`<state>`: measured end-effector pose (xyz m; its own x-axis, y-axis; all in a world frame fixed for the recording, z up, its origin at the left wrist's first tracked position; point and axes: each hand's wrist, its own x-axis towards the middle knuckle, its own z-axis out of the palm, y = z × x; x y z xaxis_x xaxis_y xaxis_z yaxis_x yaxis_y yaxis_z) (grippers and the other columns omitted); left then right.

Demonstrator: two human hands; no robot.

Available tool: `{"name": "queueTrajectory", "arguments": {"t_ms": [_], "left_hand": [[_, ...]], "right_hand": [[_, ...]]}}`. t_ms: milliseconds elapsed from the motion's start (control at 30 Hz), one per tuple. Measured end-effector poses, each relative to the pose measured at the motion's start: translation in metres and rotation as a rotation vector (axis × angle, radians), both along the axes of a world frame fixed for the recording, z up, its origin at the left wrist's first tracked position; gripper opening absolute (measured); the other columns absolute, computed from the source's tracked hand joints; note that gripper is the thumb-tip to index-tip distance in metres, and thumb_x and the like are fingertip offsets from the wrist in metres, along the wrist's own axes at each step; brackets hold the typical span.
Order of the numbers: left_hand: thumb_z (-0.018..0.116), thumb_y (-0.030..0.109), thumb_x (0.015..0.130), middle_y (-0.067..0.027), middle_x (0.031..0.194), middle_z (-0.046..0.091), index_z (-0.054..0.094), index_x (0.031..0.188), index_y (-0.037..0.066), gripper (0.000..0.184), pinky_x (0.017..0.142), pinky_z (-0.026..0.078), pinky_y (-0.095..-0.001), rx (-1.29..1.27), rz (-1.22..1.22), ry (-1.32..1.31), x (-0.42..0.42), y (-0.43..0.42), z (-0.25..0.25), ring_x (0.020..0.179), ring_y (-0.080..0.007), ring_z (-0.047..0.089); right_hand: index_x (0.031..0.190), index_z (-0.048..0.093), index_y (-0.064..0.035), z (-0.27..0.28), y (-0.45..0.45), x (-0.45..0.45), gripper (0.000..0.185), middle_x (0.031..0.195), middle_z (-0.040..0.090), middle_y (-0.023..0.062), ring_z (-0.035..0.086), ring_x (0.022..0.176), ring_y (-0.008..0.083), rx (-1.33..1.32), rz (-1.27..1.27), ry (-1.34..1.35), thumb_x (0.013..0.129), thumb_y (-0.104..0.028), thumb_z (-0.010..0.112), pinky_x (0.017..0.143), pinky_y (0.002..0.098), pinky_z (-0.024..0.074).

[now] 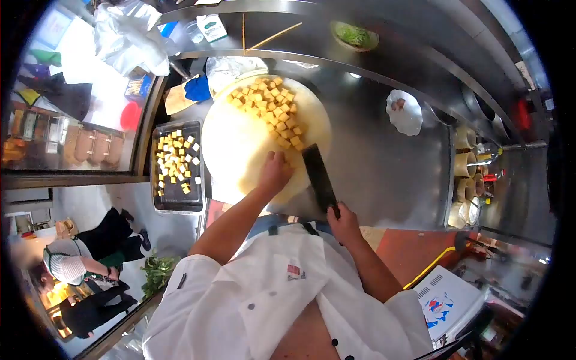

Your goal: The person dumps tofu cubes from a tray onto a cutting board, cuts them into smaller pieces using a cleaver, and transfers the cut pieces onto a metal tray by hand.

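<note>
My right hand [343, 223] is closed round the handle of a cleaver [319, 179], whose dark blade points up and left over the right edge of a round white cutting board [231, 174]. My left hand [276, 173] rests on the lower part of the board with its fingers curled; what they hold, if anything, is hidden. Above it, yellow cubes [273, 108] are heaped on the board's upper right part. Left of the board, a black tray [174, 204] holds more yellow and white cubes.
Behind the board lies a clear plastic bag [231, 72] beside a blue cloth [197, 89]. A white plate [414, 120] stands on the steel counter. A shelf [396, 60] holds chopsticks and a bowl of greens [355, 37]. Containers [465, 165] line the right side. People stand at lower left.
</note>
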<state>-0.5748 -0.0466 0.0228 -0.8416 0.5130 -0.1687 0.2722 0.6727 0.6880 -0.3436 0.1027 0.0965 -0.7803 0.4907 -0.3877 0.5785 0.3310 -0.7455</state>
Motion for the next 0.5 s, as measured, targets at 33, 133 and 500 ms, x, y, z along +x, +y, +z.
{"name": "queueTrajectory", "arguments": {"t_ms": [33,133,500], "left_hand": [[0.072,0.023,0.086,-0.0207,0.120,0.059,0.056,0.119,0.005,0.042,0.091,0.051,-0.0514,-0.005,0.012,0.030,0.002,0.007,-0.005,0.108,-0.0441,0.061],[0.074,0.021,0.085,-0.0216,0.114,0.062,0.057,0.118,0.003,0.041,0.090,0.051,-0.0493,0.040,0.032,0.070,0.005,0.014,-0.014,0.106,-0.0424,0.062],[0.074,0.013,0.085,-0.0166,0.102,0.062,0.059,0.115,0.004,0.034,0.082,0.055,-0.0415,0.071,0.181,0.268,-0.047,-0.036,-0.023,0.091,-0.0336,0.065]], "right_hand": [[0.100,0.062,-0.0002,-0.002,0.005,-0.002,0.026,0.080,0.067,0.0233,0.066,0.071,0.0393,-0.013,0.033,-0.024,0.099,-0.026,0.062,0.067,0.0457,0.0524],[0.097,0.059,-0.0013,-0.020,0.013,-0.003,0.024,0.078,0.066,0.0242,0.065,0.074,0.0462,0.126,0.144,-0.062,0.098,-0.025,0.062,0.066,0.0524,0.0512],[0.116,0.062,-0.0018,-0.007,0.030,0.001,0.033,0.097,0.070,0.0272,0.066,0.089,0.0472,0.195,0.287,-0.112,0.102,-0.030,0.053,0.079,0.0593,0.0516]]}}
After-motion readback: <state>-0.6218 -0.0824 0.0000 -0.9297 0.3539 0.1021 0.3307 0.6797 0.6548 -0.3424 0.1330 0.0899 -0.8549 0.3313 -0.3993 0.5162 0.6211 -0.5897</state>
